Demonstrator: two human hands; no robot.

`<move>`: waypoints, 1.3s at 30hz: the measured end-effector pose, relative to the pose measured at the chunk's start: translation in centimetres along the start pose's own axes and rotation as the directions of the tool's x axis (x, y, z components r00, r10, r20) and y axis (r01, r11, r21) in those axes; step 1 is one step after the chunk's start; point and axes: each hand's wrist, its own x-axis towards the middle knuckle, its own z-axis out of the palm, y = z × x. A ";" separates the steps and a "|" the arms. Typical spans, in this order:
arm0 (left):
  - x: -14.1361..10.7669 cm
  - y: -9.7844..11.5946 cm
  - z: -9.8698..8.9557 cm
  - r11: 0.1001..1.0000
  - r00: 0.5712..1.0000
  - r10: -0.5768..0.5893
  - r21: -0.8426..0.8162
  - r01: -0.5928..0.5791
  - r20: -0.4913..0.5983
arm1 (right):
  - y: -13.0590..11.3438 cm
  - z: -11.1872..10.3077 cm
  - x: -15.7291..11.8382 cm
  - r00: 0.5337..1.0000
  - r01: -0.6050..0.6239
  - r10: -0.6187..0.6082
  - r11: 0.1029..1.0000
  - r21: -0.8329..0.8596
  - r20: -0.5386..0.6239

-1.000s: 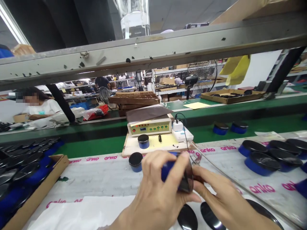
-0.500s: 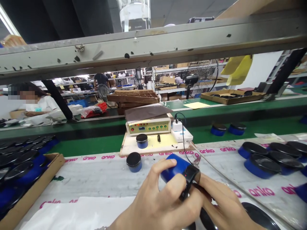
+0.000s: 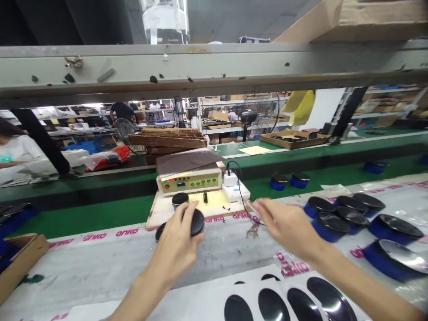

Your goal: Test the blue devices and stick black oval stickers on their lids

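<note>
My left hand [image 3: 177, 245] is closed on a round blue container with a glossy black top [image 3: 198, 222], at the near edge of the wooden board. A second black-topped container [image 3: 160, 232] is partly hidden behind that hand. A third container [image 3: 179, 199] stands just beyond, on the board [image 3: 155, 214]. My right hand [image 3: 290, 227] reaches forward with its fingers pressed together, near the black cable [image 3: 245, 207] and the white plug adapter [image 3: 230, 178]. What those fingers hold, if anything, I cannot make out.
Behind the board's containers is a control box with buttons [image 3: 190, 182]. Several blue containers [image 3: 331, 226] stand at right. White sheets with black ovals [image 3: 237, 307] lie in front. A cardboard box [image 3: 26, 254] is at left, and a shelf beam [image 3: 217, 67] crosses above.
My hands have parted. The left has moved forward and left with the blue container, beside the others; the right has moved forward. The black device with a red light is out of sight. The view has turned right.
</note>
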 end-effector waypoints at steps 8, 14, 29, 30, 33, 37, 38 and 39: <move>-0.1 -2.7 1.2 0.982 0.981 -0.037 0.187 0.001 0.190 | 11.1 0.4 10.2 0.848 -0.527 0.530 0.843 -0.106 0.001; 0.4 -0.2 0.2 0.960 0.999 -0.024 -0.277 0.034 0.041 | 8.9 -0.6 9.6 0.906 -0.422 0.418 0.906 0.046 0.068; -0.4 5.2 -3.1 -0.194 0.842 -0.303 -0.894 0.405 0.447 | -5.9 -4.7 -3.5 0.922 0.324 -0.387 0.779 0.537 0.004; -0.4 5.2 -3.2 -0.190 0.843 -0.304 -0.896 0.402 0.443 | -5.9 -4.7 -3.6 0.911 0.349 -0.412 0.783 0.515 0.011; -0.5 5.1 -3.0 -0.136 0.856 -0.311 -0.910 0.391 0.414 | -6.3 -4.5 -3.8 0.885 0.444 -0.463 0.799 0.407 -0.058; -0.8 5.1 -2.9 0.156 0.921 -0.321 -0.947 0.280 0.220 | -6.9 -4.0 -4.2 0.799 0.571 -0.528 0.816 0.087 -0.288; -1.0 5.1 -2.9 0.264 0.942 -0.297 -0.934 0.241 0.159 | -7.1 -3.9 -4.3 0.775 0.577 -0.543 0.816 0.013 -0.325; -1.1 5.1 -2.9 0.362 0.959 -0.264 -0.911 0.201 0.107 | -7.2 -3.7 -4.5 0.758 0.575 -0.550 0.817 -0.037 -0.351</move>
